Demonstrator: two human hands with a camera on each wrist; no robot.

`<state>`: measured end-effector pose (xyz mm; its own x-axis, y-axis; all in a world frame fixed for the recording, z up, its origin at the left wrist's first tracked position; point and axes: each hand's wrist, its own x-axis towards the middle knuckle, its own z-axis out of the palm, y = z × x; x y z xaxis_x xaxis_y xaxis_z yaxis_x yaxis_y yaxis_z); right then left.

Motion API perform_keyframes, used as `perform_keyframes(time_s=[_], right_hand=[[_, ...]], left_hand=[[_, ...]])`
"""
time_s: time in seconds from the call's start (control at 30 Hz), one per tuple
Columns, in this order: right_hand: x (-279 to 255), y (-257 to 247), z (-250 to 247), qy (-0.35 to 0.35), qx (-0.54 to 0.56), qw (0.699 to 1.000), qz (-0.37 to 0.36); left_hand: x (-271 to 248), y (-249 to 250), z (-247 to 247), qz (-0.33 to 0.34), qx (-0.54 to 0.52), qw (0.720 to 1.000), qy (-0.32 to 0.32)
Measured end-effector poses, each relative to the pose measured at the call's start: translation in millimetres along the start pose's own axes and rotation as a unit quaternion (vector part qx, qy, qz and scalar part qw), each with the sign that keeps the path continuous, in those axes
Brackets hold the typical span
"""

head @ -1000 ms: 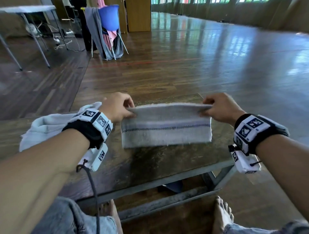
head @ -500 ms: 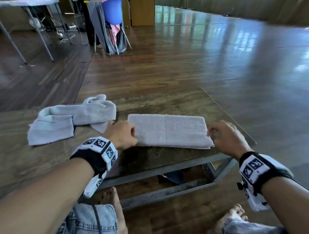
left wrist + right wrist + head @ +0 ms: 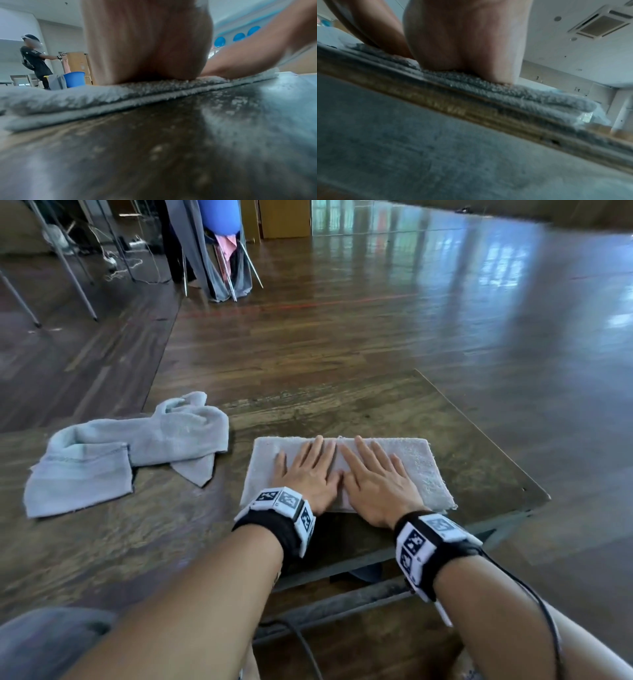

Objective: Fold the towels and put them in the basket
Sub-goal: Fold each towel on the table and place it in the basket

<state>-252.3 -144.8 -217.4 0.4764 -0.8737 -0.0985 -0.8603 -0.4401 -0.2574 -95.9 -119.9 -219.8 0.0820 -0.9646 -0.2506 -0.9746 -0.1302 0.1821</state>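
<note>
A folded grey towel [image 3: 421, 465] lies flat near the front right of the wooden table [image 3: 342, 412]. Both my hands lie palm down on it, side by side, fingers straight. My left hand [image 3: 308, 467] covers its middle left, my right hand [image 3: 371, 470] its middle right. The left wrist view shows the heel of my left hand [image 3: 145, 47] on the towel's layered edge [image 3: 85, 102]; the right wrist view shows my right hand [image 3: 462, 44] pressing the towel [image 3: 530, 97]. A second, crumpled pale grey towel [image 3: 113, 453] lies to the left. No basket is in sight.
The table's right corner [image 3: 544, 496] and front edge are close to the folded towel. Beyond lies a shiny wooden floor. At the far back a blue chair [image 3: 219, 217] carries draped clothes, beside table legs and cables. In the left wrist view a person [image 3: 36, 63] stands by a blue bucket [image 3: 74, 79].
One second ago both hands held the towel up by its top corners. They laid it folded on the table, let go of its ends, and now press flat on its middle.
</note>
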Motion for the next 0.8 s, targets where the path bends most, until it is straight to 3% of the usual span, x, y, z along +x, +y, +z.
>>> perform_keyframes(time_s=[0.2,0.5,0.57,0.63,0.7,0.8], right_hand=[[-6,24,-5,0.010,-0.001,0.998,0.065],[-29,48,-12,0.041,-0.002,0.990,0.136],[-31,48,-15,0.019,-0.002,0.988,0.151],[-30,44,-19,-0.013,0.001,0.985,0.173],[-26,34,-21,0.001,-0.017,0.984,0.175],[-20,6,-20,0.079,-0.036,0.994,0.068]], left_hand=[[-9,-21,-5,-0.031,-0.031,0.999,-0.012],[-35,-57,-22,-0.163,-0.050,0.983,-0.060],[-43,-57,-24,-0.195,-0.045,0.979,-0.033],[-51,-54,-21,-0.239,-0.002,0.970,0.035],[-55,-48,-21,-0.266,0.053,0.958,0.096],[-54,-41,-29,-0.279,0.044,0.953,0.106]])
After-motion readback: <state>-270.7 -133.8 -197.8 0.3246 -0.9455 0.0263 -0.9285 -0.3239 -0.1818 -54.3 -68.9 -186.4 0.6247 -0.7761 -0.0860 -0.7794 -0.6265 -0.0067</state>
